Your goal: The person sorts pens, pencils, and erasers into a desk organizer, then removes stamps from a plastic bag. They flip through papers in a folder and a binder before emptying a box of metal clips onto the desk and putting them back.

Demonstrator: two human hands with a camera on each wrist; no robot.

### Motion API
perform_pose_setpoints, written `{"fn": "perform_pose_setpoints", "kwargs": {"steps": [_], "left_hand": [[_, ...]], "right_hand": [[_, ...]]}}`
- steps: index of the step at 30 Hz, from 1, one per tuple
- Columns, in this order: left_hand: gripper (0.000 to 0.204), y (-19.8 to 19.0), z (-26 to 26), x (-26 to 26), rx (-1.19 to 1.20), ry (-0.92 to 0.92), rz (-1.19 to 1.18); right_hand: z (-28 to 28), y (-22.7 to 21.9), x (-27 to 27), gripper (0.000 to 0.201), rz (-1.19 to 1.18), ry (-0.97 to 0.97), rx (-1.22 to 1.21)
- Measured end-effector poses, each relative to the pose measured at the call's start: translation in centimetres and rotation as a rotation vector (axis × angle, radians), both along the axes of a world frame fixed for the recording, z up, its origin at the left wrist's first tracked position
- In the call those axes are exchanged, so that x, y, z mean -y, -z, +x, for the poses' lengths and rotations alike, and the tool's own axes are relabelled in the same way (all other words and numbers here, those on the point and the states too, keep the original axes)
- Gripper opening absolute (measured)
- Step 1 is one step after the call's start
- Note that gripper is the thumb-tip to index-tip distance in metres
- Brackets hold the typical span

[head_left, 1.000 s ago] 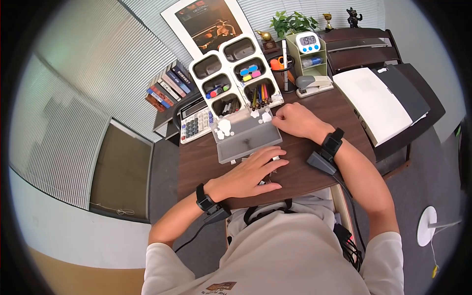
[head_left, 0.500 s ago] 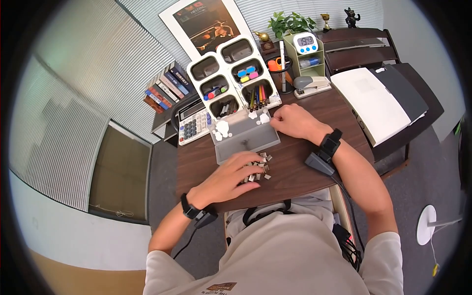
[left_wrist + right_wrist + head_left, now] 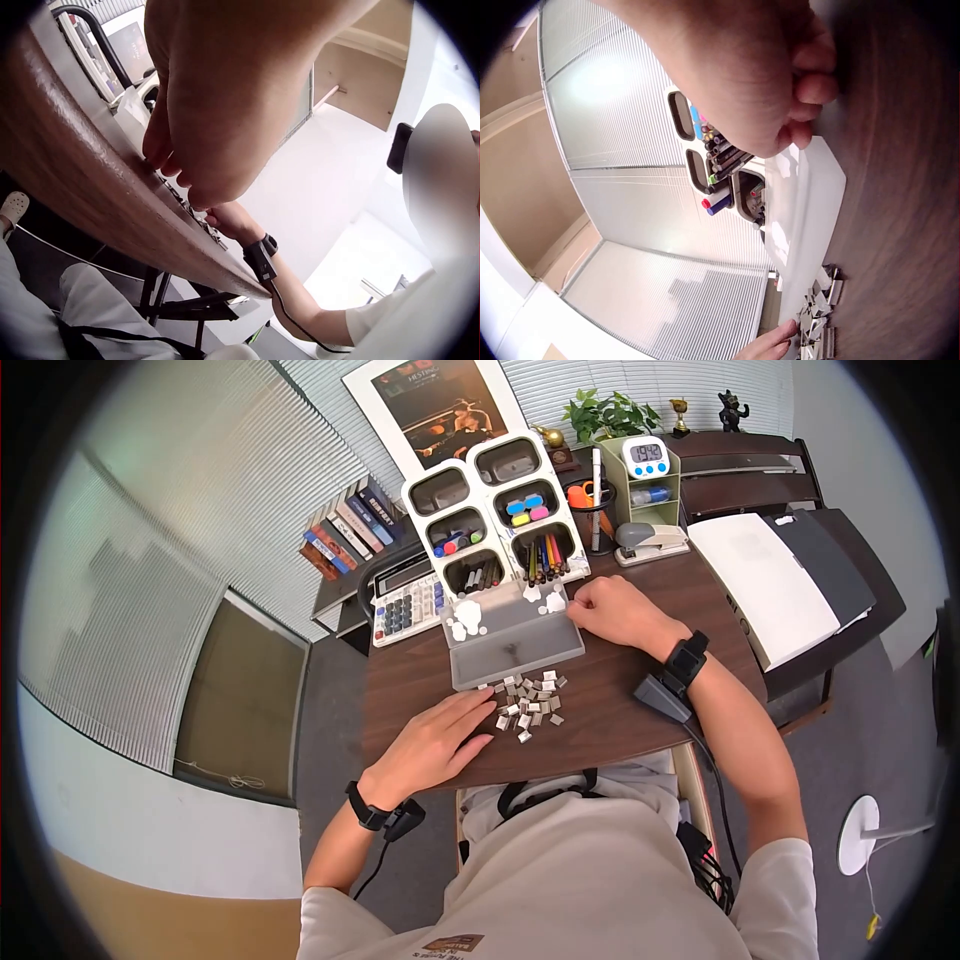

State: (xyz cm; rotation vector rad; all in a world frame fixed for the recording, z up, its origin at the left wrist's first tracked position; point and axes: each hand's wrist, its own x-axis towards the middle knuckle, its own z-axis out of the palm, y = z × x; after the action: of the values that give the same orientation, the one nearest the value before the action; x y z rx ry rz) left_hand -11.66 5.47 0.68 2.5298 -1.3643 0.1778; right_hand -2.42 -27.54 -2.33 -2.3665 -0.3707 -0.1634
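Note:
Small silvery metal pieces, bent like little clips, lie scattered in a loose heap on the dark wood desk. My left hand rests at the heap's left side with its fingers stretched out and fingertips right at the nearest pieces. Just beyond the heap lies an opened translucent grey case with white cloud-like patches on its far half. At the case's right end my right hand rests on the desk with fingers curled in. The right wrist view shows those curled fingers beside the case's edge.
Behind the case stands a white organizer with pens, markers and highlighters. A calculator lies left of it. To the right are a stapler, a pen cup, a timer and a white binder.
My left hand has drawn back to the left and toward me, uncovering the metal pieces that it had covered. My right hand keeps its place beside the case.

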Motion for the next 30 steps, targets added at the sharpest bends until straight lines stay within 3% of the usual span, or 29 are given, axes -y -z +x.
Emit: {"fn": "perform_pose_setpoints", "kwargs": {"steps": [15,20,23,30], "left_hand": [[0.046,0.4,-0.4,1.0,-0.169,-0.021,-0.076],[0.067,-0.6,1.0,2.7,-0.079,0.167,0.044],[0.071,-0.4,2.5,4.1,-0.074,0.318,0.112],[0.068,1.2,4.1,6.8,-0.06,0.425,0.117]], "right_hand": [[0.2,0.1,0.0,0.034,-0.013,0.011,-0.02],[0.2,0.2,0.0,0.033,-0.004,0.003,-0.016],[0.1,0.2,0.0,0.033,0.008,-0.002,0.0],[-0.2,-0.2,0.0,0.032,0.005,0.0,-0.009]]}}
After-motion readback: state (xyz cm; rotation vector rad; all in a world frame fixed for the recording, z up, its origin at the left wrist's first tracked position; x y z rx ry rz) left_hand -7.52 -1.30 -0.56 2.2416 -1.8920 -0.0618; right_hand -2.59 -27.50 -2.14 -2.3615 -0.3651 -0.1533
